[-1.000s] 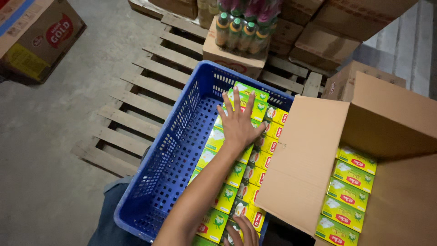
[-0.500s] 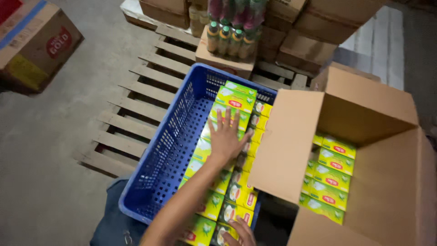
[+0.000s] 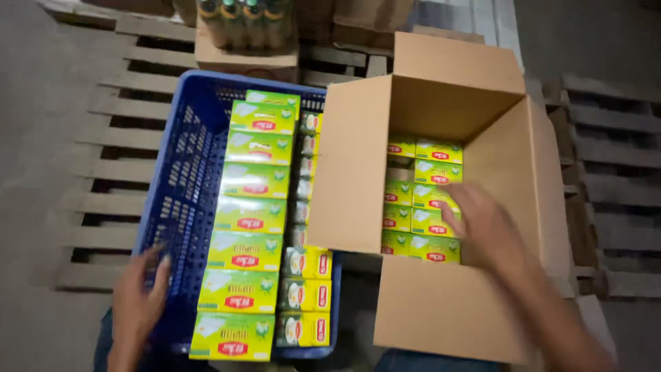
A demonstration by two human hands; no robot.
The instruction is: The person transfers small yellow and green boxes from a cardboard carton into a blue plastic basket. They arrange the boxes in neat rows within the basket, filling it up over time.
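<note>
right hand point(image 3: 482, 231) is blurred, fingers loosely spread over green boxes point(image 3: 420, 213) inside the cardboard carton point(image 3: 358, 179), grip unclear; left hand point(image 3: 138, 296), open, rests on the blue crate point(image 3: 182, 200) at lower left.

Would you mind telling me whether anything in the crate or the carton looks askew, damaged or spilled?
Nothing stands out. The green boxes lie in even rows in the blue crate, and those in the cardboard carton sit stacked flat; no crushing or spills show.
</note>
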